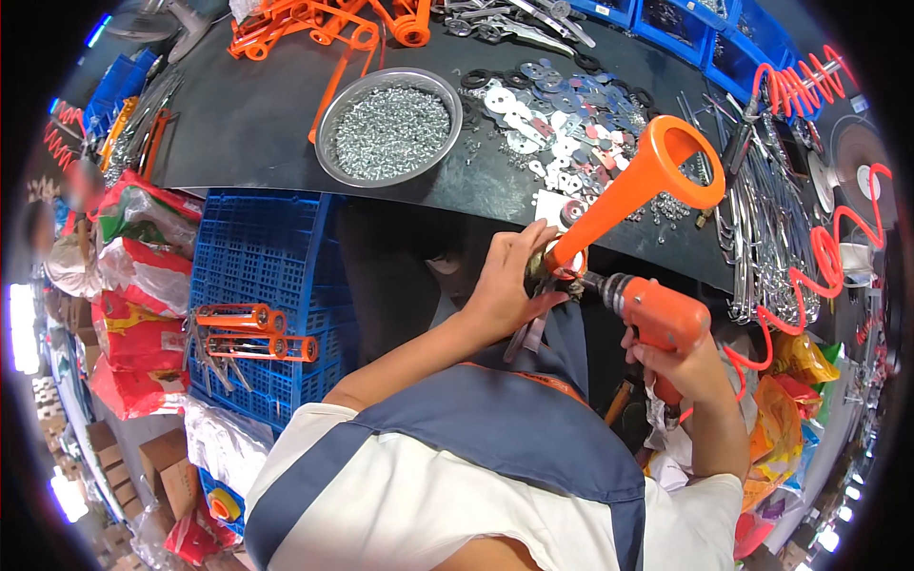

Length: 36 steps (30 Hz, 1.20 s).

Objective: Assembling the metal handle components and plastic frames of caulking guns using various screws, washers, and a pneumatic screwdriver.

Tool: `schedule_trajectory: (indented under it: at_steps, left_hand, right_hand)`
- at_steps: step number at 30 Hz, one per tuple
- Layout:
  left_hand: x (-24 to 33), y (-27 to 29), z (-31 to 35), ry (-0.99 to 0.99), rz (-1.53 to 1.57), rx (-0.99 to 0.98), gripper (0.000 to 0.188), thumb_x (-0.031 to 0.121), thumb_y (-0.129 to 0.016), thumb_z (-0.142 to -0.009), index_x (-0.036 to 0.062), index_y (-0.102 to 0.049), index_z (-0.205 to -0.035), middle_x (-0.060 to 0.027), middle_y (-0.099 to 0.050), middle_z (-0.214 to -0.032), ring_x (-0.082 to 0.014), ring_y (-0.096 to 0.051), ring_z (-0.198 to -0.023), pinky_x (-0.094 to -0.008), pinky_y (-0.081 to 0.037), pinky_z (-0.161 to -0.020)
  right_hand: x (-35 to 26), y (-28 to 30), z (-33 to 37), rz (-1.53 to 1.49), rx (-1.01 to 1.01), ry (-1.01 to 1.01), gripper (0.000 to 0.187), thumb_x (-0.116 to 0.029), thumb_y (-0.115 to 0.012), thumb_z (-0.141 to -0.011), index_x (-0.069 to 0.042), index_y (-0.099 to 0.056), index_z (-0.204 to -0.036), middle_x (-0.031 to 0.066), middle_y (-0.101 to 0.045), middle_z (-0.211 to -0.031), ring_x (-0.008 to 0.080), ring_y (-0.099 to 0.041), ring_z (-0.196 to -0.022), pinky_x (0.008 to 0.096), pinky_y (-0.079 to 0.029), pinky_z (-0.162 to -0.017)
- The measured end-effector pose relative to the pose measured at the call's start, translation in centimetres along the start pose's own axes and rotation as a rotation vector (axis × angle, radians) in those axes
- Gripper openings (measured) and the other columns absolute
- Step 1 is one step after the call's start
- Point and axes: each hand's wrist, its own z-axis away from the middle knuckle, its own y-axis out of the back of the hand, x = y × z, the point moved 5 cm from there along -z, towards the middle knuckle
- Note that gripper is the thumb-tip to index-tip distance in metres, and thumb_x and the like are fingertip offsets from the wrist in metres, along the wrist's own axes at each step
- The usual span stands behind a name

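Red and white plastic bags (133, 285) pile at the frame's left edge beside a blue crate (267, 257) bearing finished orange tools, with cardboard boxes (167, 471) on the floor at lower left. Centre frame, just below the black bench's (248, 124) curved edge, the left hand (505, 281) grips the base of an orange funnel-shaped frame (638, 186), which slants up over the bench's washers (562, 114). Right of it, the right hand (690, 366) clenches an orange power screwdriver (657, 319) whose tip meets that base, close to coiled red hoses (828, 257).
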Motion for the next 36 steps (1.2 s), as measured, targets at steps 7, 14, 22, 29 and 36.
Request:
schedule_trajectory:
  at_steps: [7,14,22,29,36]
  left_hand:
    - [-1.5,-2.0,-0.7,0.128,0.033,-0.087,0.092,0.007,-0.083,-0.059,0.0036,-0.03,-0.134,-0.0121,-0.054,-0.12,-0.0329,-0.044,-0.102,-0.0407,-0.039,-0.088]
    - [-1.5,-2.0,-0.9,0.085,0.081,-0.05,0.087,0.007,-0.082,-0.06,0.0034,-0.034,-0.132,-0.0104,-0.058,-0.114,-0.0313,-0.044,-0.1,-0.0401,-0.039,-0.087]
    - [-2.0,-1.4,-0.9,0.051,0.112,-0.12,0.084,0.007,-0.082,-0.06,0.0063,-0.036,-0.13,-0.0107,-0.056,-0.115,-0.0304,-0.045,-0.099,-0.0388,-0.039,-0.09]
    - [-2.6,1.7,1.2,0.382,0.435,-0.085,0.043,0.007,-0.072,-0.076,0.0041,-0.051,-0.114,-0.007,-0.055,-0.106,-0.0134,-0.055,-0.086,-0.0275,-0.047,-0.075]
    - [-0.1,1.2,1.8,0.843,1.372,-0.249,0.024,0.005,-0.061,-0.086,-0.0038,-0.06,-0.109,-0.0121,-0.062,-0.089,-0.0142,-0.059,-0.07,-0.0272,-0.05,-0.062]
  right_hand:
    - [-3.7,0.3,-2.0,0.272,-0.133,-0.052,0.041,0.004,-0.061,-0.069,-0.001,-0.055,-0.109,0.0059,-0.061,-0.079,0.0119,-0.06,-0.064,0.0262,-0.05,-0.047]
    - [-7.7,-0.8,-4.0,0.594,-0.257,-0.235,0.04,-0.004,-0.058,-0.072,0.002,-0.054,-0.112,0.0072,-0.059,-0.071,0.0134,-0.058,-0.054,0.0285,-0.05,-0.049]
    - [-8.0,-0.1,-2.3,0.546,-0.248,-0.154,0.034,-0.005,-0.06,-0.075,0.002,-0.055,-0.108,0.0062,-0.059,-0.069,0.0106,-0.055,-0.055,0.0274,-0.048,-0.051]
    - [-6.1,1.3,0.3,0.32,-0.169,-0.033,0.041,0.002,-0.063,-0.07,0.0,-0.058,-0.111,0.0041,-0.062,-0.074,0.0088,-0.057,-0.057,0.0249,-0.048,-0.051]
    - [-3.7,0.5,2.6,0.0,-0.204,0.062,0.039,-0.001,-0.069,-0.072,0.001,-0.058,-0.11,0.0069,-0.066,-0.081,0.0102,-0.061,-0.061,0.0232,-0.048,-0.047]
